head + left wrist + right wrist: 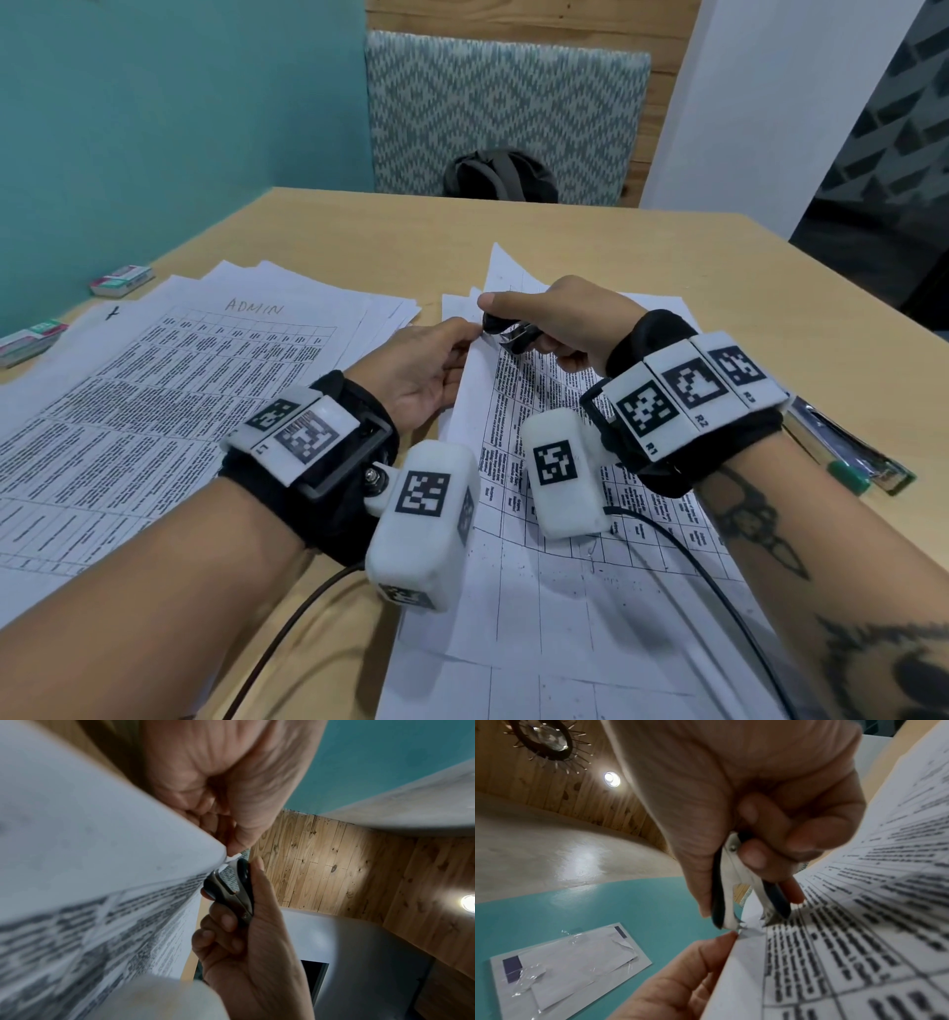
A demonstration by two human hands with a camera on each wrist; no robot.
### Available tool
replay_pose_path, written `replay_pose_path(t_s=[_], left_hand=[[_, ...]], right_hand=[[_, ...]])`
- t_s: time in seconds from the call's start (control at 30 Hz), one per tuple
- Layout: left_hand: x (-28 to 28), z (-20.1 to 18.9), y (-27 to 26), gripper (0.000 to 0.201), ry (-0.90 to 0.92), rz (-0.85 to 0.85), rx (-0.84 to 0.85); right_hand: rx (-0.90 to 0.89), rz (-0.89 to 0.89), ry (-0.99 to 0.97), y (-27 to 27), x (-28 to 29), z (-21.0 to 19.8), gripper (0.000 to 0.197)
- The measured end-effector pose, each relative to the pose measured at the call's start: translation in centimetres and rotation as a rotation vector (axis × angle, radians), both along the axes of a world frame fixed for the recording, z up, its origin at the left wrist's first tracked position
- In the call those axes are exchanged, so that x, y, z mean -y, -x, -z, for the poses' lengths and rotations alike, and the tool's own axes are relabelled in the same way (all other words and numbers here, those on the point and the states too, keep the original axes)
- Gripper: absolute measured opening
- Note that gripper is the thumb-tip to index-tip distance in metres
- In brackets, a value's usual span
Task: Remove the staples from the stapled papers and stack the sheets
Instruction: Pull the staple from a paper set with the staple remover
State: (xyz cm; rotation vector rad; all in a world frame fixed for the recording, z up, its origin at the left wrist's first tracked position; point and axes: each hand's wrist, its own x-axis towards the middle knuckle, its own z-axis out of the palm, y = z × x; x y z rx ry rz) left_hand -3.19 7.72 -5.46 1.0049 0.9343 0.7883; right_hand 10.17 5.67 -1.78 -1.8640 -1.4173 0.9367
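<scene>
At the lower centre of the head view, the stapled papers (pixel 554 591) are being lifted off the table (pixel 590 241), their top corner raised to mid-frame. A tear looks the likeliest trouble here: in the right wrist view the corner is already looking crumpled between the claws, and a pull made at a slant, or before the claws are properly under the staple, would probably rip it off. A slip of the pinching fingers could also let the sheets swing away.

Just above that, the left hand (pixel 421 367) is being kept narrow, thumb and fingertips pinching the paper's edge right beside the corner. Beside it, the right hand (pixel 560 321) is being curled tightly around the staple remover (pixel 508 334), the thumb lying along the top and the fingers wrapped beneath. The claws are being worked at the corner; the staple itself cannot be made out.

Further back at left, a spread of printed sheets (pixel 169 370) is lying flat, and two small boxes (pixel 123 280) are sitting near the far left edge.
</scene>
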Motion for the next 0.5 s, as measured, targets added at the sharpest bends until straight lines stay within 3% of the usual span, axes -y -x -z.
replay_pose_path(t_s=[0.1,0.5], left_hand=[[-0.07,0.10,0.00,0.020,0.002,0.010,-0.005],[-0.23,0.28,-0.12,0.018,0.010,0.007,-0.010]], right_hand=[[-0.015,0.011,0.002,-0.03,0.07,0.15,0.040],[-0.049,0.099,-0.027,0.10,-0.42,0.35,0.025]])
